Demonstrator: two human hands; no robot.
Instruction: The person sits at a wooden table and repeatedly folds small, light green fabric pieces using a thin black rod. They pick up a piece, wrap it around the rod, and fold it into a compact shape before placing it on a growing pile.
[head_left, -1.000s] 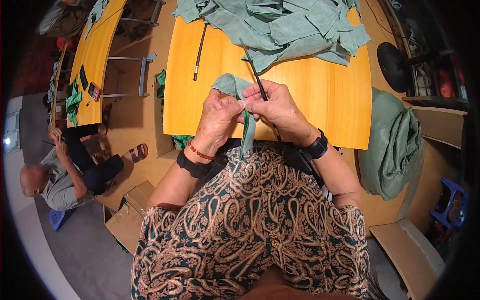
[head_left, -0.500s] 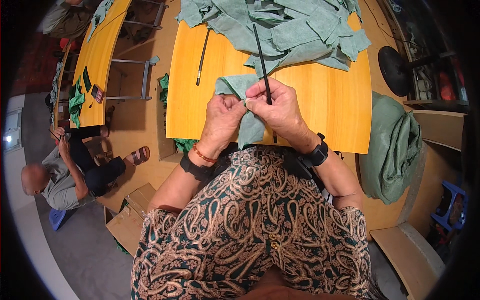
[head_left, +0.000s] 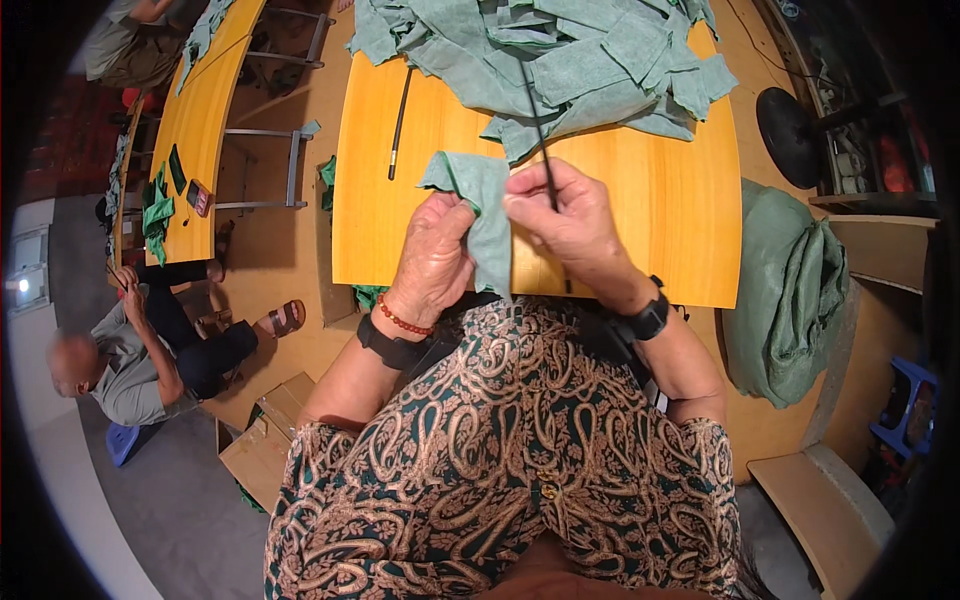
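My left hand (head_left: 432, 248) pinches green cloth (head_left: 488, 190); right hand (head_left: 577, 222) holds black stick (head_left: 551, 180), can't tell if its fingertips pinch cloth too. I'd keep the edge flat, stick clear.

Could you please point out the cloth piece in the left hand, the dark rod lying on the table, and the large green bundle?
Cloth piece (head_left: 490, 228): head view, on its broad, flat part.
Dark rod (head_left: 401, 121): head view, midway along its shaft.
Large green bundle (head_left: 783, 300): head view, on its middle.
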